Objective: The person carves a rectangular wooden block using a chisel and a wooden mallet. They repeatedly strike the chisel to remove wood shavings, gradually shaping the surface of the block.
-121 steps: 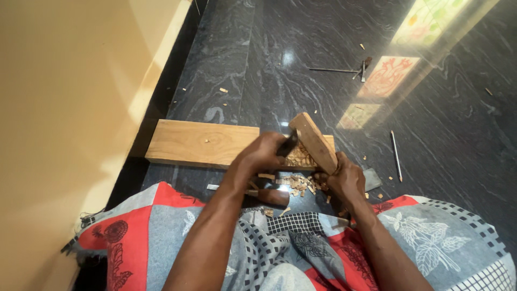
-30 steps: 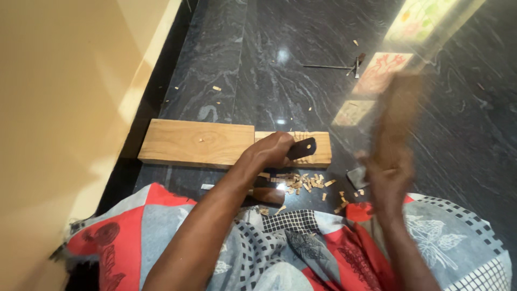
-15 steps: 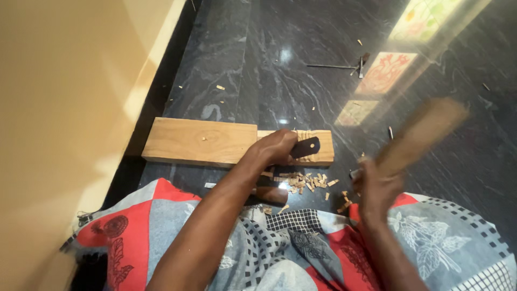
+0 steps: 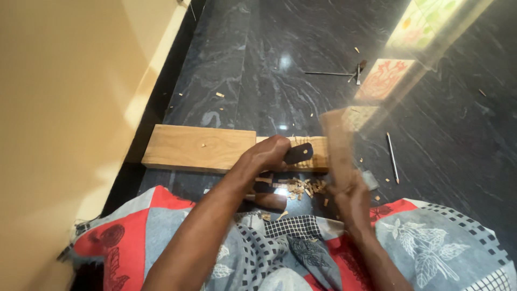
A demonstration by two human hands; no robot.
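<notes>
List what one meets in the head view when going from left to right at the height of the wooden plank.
Pale yellow wall → wooden plank on the dark floor → left hand gripping a dark-handled tool → blurred wooden block in the right hand → thin metal rod lying on the floor.

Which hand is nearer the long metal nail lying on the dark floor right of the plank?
Right. The right hand, blurred and gripping a wooden block, is just left of the nail; the left hand is farther left on the wooden plank.
</notes>
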